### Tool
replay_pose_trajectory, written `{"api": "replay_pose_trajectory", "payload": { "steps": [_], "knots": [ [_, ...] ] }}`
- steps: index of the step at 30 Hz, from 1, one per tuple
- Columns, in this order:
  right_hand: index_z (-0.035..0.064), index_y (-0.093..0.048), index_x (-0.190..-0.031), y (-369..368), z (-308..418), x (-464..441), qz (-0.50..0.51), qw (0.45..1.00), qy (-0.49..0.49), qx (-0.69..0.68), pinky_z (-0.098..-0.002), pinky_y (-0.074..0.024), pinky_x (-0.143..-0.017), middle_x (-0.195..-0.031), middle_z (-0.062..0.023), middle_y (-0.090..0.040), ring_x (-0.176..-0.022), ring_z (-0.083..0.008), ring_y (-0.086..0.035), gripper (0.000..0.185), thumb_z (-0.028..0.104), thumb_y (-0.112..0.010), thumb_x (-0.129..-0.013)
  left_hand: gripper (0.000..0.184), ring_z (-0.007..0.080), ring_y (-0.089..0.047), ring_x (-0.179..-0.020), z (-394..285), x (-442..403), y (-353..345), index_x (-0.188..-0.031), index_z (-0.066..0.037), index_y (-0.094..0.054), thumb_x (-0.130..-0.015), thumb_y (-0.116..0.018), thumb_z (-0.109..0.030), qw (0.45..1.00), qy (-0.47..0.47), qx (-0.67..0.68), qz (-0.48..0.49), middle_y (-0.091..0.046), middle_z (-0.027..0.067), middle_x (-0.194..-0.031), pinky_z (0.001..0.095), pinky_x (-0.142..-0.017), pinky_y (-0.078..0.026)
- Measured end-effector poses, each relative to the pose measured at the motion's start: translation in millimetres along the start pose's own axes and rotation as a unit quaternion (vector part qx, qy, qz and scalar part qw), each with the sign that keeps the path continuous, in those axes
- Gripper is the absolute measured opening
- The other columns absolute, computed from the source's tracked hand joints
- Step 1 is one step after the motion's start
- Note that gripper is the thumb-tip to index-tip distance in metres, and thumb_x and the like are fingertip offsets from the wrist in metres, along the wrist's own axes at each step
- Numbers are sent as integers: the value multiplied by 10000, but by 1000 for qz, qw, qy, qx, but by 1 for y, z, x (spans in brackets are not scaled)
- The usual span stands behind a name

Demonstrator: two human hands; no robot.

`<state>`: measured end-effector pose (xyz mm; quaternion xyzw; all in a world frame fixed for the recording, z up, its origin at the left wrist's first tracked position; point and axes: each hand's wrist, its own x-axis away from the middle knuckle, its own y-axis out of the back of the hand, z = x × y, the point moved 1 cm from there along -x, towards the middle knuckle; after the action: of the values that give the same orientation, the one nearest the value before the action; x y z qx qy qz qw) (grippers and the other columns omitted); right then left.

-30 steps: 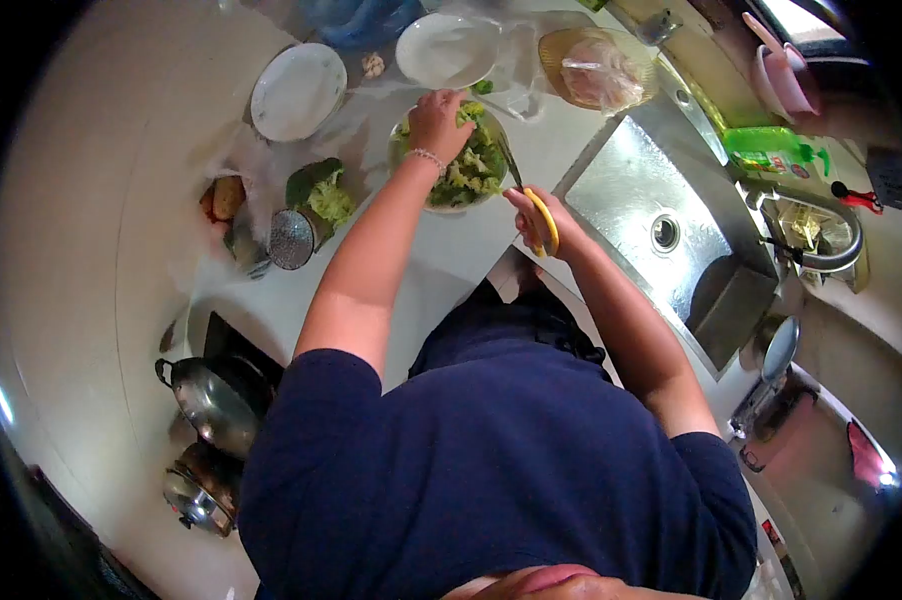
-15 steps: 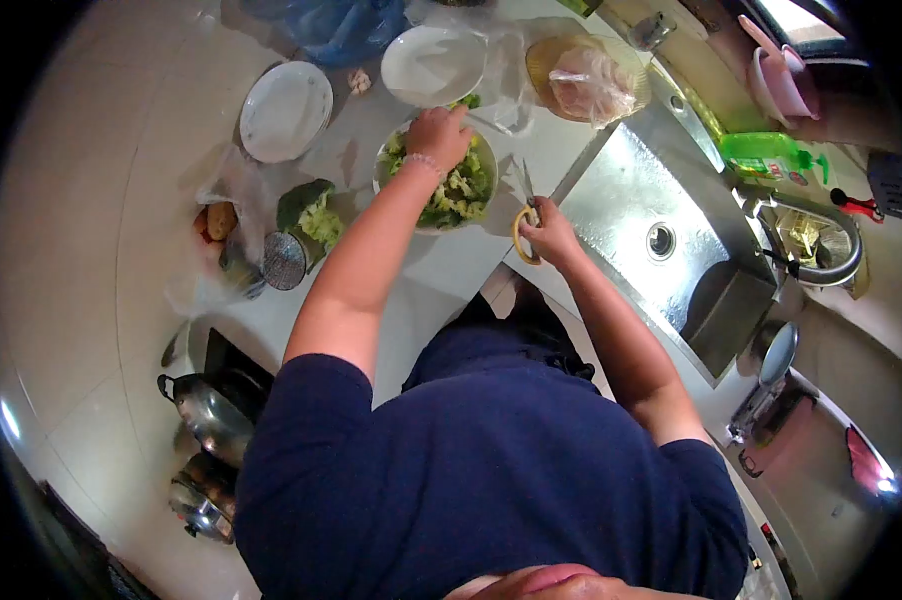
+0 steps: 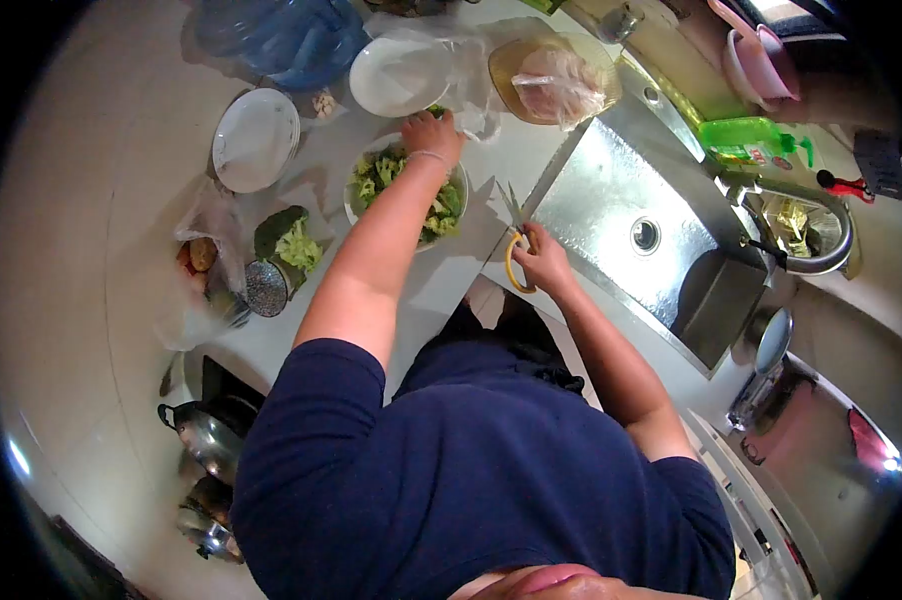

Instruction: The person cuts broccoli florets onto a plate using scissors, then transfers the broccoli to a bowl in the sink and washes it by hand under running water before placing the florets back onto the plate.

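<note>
My left hand (image 3: 433, 138) is over the far rim of a white bowl (image 3: 353, 205) filled with cut green leafy vegetable (image 3: 376, 175). Its fingers are curled against a small green piece (image 3: 437, 109) between the bowl and a white plate (image 3: 399, 78). To the right of the bowl, my right hand (image 3: 544, 260) grips scissors (image 3: 515, 262) by their yellow handles. The scissor blades are apart and point away from me, touching nothing.
Left of the bowl are a broccoli-like head (image 3: 296, 245), a bag of vegetables (image 3: 211, 225) and an oval plate (image 3: 256, 140). A covered glass dish (image 3: 556, 80) stands behind the sink (image 3: 626, 210). A wok (image 3: 206, 440) is at lower left.
The view has shifted. My left hand has moved from over the bowl's vegetables to the green piece beyond the rim. My right hand has drawn the scissors away from the bowl and nearer the sink.
</note>
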<state>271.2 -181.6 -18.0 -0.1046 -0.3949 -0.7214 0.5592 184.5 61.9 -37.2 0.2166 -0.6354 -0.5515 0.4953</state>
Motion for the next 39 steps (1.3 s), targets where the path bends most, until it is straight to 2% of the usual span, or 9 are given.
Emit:
{"api": "replay_pose_trajectory", "payload": {
  "steps": [8, 17, 22, 25, 28, 30, 33, 37, 39],
  "knots": [
    [12, -480, -1151, 4, 9, 10, 2, 999, 13, -33, -364, -469, -754, -1030, -207, -585, -811, -290, -614, 572, 297, -642, -682, 348, 317, -532, -909, 26, 33, 12, -1096, -166, -569, -757, -608, -237, 950, -83, 253, -163, -555, 149, -956, 419, -790, -420],
    [1, -348, -1232, -34, 5, -48, -37, 993, 102, 45, -432, -450, -781, -1011, -257, -565, -897, -385, -568, 675, 262, -644, -684, 414, 274, -482, -931, 65, 171, -5, -1139, -188, -556, -732, -592, -122, 944, -111, 186, -250, -513, 97, -954, 399, -823, -385],
    [-24, -310, -1217, -46, 41, -57, -2, 979, 143, 144, -453, -452, -743, -932, -311, -551, -885, -429, -549, 591, 233, -558, -745, 333, 254, -493, -922, 95, 208, -31, -1069, -83, -561, -740, -611, -89, 904, 40, 313, -288, -513, 94, -973, 384, -837, -402],
    [8, -359, -1185, -55, 47, -62, 42, 970, 166, 175, -464, -446, -750, -937, -284, -563, -888, -412, -554, 476, 163, -533, -769, 291, 234, -551, -802, 119, 197, -90, -1041, -22, -541, -760, -589, -80, 795, 197, 527, -227, -545, 106, -942, 366, -757, -461],
    [36, -398, -1163, -51, 47, -54, 68, 952, 214, 206, -463, -447, -749, -945, -247, -578, -873, -401, -563, 423, 132, -533, -774, 330, 163, -591, -687, 126, 176, -103, -1089, 49, -466, -778, -541, -31, 613, 250, 744, -90, -574, 112, -892, 293, -605, -533],
    [50, -437, -1150, -42, 66, -38, 90, 952, 168, 239, -432, -460, -742, -932, -196, -604, -857, -390, -573, 391, 137, -537, -782, 293, 186, -604, -655, 131, 166, -99, -1047, 49, -498, -758, -517, 1, 624, 247, 741, -16, -586, 114, -842, 308, -557, -541],
    [47, -492, -1137, -39, 48, -24, 37, 986, 117, 116, -367, -475, -699, -865, -195, -619, -797, -316, -613, 381, 191, -575, -794, 213, 186, -612, -677, 140, 139, -160, -959, 44, -543, -751, -508, 11, 729, 224, 638, -106, -589, 106, -819, 306, -561, -541],
    [40, -530, -1098, -26, 20, 28, 54, 994, 78, 49, -310, -474, -655, -791, -158, -629, -721, -216, -620, 344, 163, -588, -782, 140, 166, -598, -642, 132, 155, -117, -870, 36, -573, -741, -540, -6, 621, 238, 744, -66, -596, 88, -776, 293, -528, -511],
    [27, -535, -1088, -29, -20, 43, 79, 988, 26, -130, -275, -468, -630, -750, -113, -624, -692, -142, -592, 322, 146, -573, -792, 115, 151, -583, -587, 131, 159, -124, -825, 29, -581, -727, -563, -29, 605, 214, 761, -96, -600, 79, -722, 278, -468, -466]
  ]
}}
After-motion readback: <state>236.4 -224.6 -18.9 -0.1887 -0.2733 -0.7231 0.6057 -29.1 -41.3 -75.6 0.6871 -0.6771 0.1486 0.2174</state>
